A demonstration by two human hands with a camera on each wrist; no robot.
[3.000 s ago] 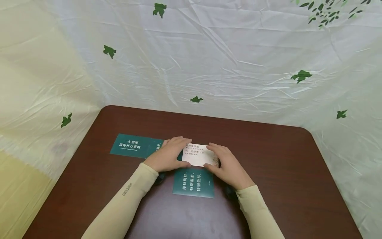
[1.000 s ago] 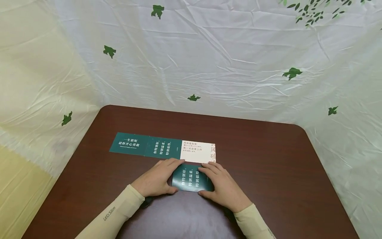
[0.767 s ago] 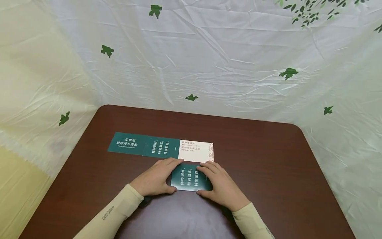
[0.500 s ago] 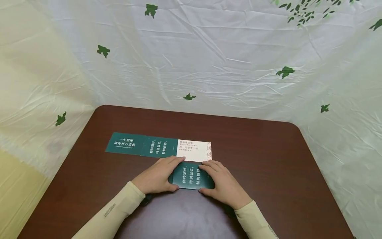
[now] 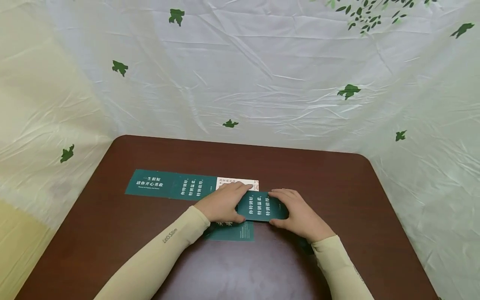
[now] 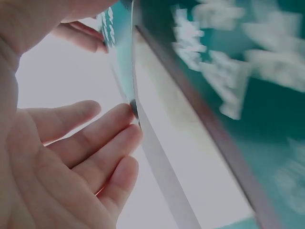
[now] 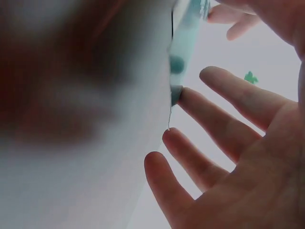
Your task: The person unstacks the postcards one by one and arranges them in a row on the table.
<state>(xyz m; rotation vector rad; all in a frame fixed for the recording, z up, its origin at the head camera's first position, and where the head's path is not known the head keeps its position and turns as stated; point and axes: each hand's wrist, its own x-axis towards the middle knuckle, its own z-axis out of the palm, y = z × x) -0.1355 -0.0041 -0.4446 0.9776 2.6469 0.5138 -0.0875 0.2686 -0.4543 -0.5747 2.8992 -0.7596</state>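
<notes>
Above the table, a green postcard (image 5: 259,206) with white Chinese characters is held between both hands. At its left end the left hand (image 5: 225,203) grips it, fingers at the far edge and thumb at the near one. The right hand (image 5: 301,214) grips the right end likewise. In the right wrist view the postcard (image 7: 183,52) is seen nearly edge-on at the fingertips. Beneath it lies another green postcard (image 5: 234,234), partly covered by the left hand and held card. Behind is a white postcard (image 5: 255,185) with brownish print, mostly hidden.
Two green postcards, the leftmost (image 5: 150,183) and its neighbour (image 5: 193,186), lie edge to edge with the white one in a row. All rest on a dark brown table (image 5: 322,175). White cloth (image 5: 285,100) with green leaf prints hangs behind.
Both hands first left the white postcard and came down to the near green one. Now they have lifted that postcard and moved it right and away, uncovering another green postcard underneath.
</notes>
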